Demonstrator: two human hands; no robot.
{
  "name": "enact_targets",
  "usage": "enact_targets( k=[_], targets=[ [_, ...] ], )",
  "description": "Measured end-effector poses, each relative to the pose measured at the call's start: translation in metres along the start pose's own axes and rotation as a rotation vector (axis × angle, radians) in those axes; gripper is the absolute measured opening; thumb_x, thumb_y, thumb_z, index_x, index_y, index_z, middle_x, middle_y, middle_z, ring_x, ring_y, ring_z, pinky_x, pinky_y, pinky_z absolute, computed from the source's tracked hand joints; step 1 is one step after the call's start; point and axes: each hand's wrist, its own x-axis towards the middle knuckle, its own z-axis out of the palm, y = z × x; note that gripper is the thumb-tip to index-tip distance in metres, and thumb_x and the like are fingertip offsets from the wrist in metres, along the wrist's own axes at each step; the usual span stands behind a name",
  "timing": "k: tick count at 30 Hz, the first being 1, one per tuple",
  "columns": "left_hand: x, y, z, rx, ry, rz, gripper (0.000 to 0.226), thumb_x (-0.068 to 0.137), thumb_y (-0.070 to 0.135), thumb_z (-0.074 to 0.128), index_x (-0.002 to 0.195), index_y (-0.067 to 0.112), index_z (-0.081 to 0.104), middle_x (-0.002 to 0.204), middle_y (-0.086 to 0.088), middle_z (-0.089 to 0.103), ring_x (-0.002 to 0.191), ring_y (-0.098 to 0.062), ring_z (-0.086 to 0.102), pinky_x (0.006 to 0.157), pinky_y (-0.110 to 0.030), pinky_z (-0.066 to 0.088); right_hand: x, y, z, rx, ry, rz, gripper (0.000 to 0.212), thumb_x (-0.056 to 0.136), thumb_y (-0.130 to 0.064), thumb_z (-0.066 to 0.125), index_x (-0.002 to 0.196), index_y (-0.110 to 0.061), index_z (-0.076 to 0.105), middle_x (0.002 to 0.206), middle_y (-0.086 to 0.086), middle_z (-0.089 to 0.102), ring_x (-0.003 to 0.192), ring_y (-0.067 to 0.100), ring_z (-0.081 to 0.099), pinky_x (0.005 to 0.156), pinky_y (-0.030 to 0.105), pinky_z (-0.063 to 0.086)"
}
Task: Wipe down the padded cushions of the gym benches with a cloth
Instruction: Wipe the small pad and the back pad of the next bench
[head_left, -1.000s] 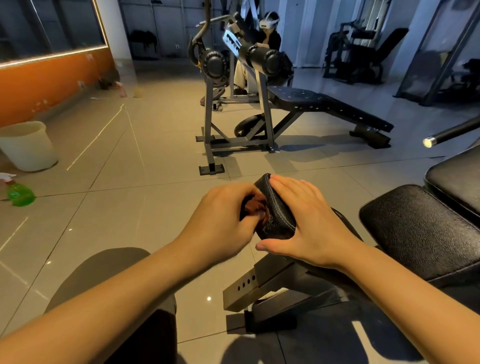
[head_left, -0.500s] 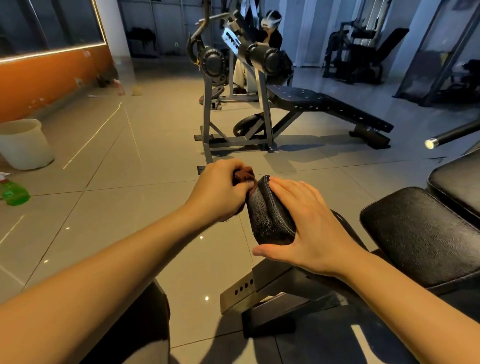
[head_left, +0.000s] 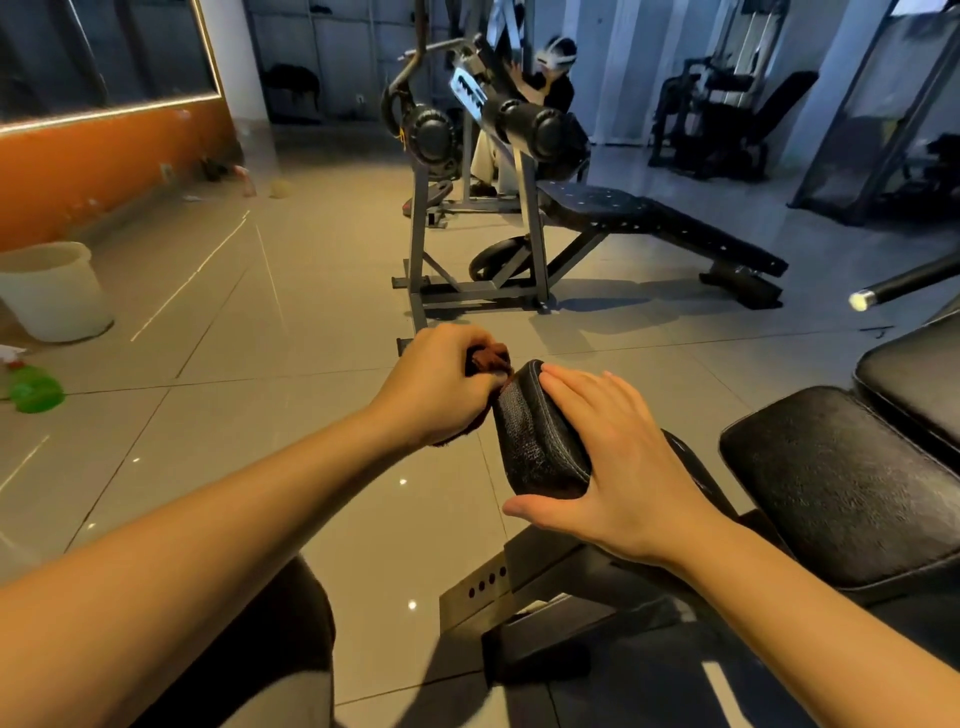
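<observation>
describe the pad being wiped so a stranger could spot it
Find the near bench at lower right with its broad black seat cushion. Just left of it a small black pad sits above the metal frame, right hand flat on it, left hand holding a brown cloth at its far edge. Unlike the broad cushions, it is narrow and rounded.

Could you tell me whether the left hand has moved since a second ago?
Yes. The left hand, gripping the cloth, has slid away from the person along the pad, from its middle to its far end.
</observation>
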Motion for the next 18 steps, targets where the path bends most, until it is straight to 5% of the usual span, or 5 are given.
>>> enact_targets(
  k=[5, 9, 12, 18],
  targets=[
    [-0.054, 0.009, -0.005, -0.056, -0.089, 0.187, 0.013, 0.092, 0.021, 0.072, 0.104, 0.026, 0.072, 0.095, 0.015, 0.069, 0.092, -0.002, 0.063, 0.082, -0.023, 0.053, 0.002, 0.002, 0.002, -0.006, 0.007, -0.015, 0.114, 0.072, -0.087, 0.056, 0.159, -0.018, 0.029, 0.162, -0.005, 0.033, 0.15, 0.013, 0.027, 0.125, 0.048, 0.018],
    [-0.017, 0.003, 0.005, 0.043, 0.053, 0.1, 0.013, 0.092, 0.019, 0.071, 0.105, 0.021, 0.073, 0.097, 0.006, 0.07, 0.093, -0.013, 0.063, 0.084, -0.033, 0.054, 0.002, 0.001, 0.002, 0.011, 0.008, -0.008, 0.114, 0.072, -0.086, 0.057, 0.159, -0.018, 0.03, 0.161, -0.005, 0.034, 0.149, 0.013, 0.029, 0.124, 0.048, 0.021],
    [0.003, 0.0, 0.001, -0.021, -0.002, 0.003, 0.013, 0.093, 0.022, 0.071, 0.106, 0.02, 0.073, 0.098, 0.004, 0.071, 0.095, -0.014, 0.065, 0.09, -0.042, 0.056, 0.0, 0.001, 0.002, 0.012, 0.004, 0.002, 0.114, 0.071, -0.087, 0.055, 0.159, -0.019, 0.029, 0.161, -0.006, 0.034, 0.148, 0.012, 0.029, 0.124, 0.049, 0.021],
    [-0.04, 0.009, -0.004, -0.054, -0.092, 0.174, 0.01, 0.093, 0.023, 0.071, 0.102, 0.025, 0.073, 0.093, 0.011, 0.072, 0.091, -0.006, 0.066, 0.084, -0.037, 0.058, 0.002, 0.003, 0.003, 0.01, 0.012, -0.016, 0.113, 0.072, -0.086, 0.057, 0.159, -0.019, 0.03, 0.161, -0.005, 0.035, 0.149, 0.013, 0.029, 0.124, 0.048, 0.022]
  ],
)
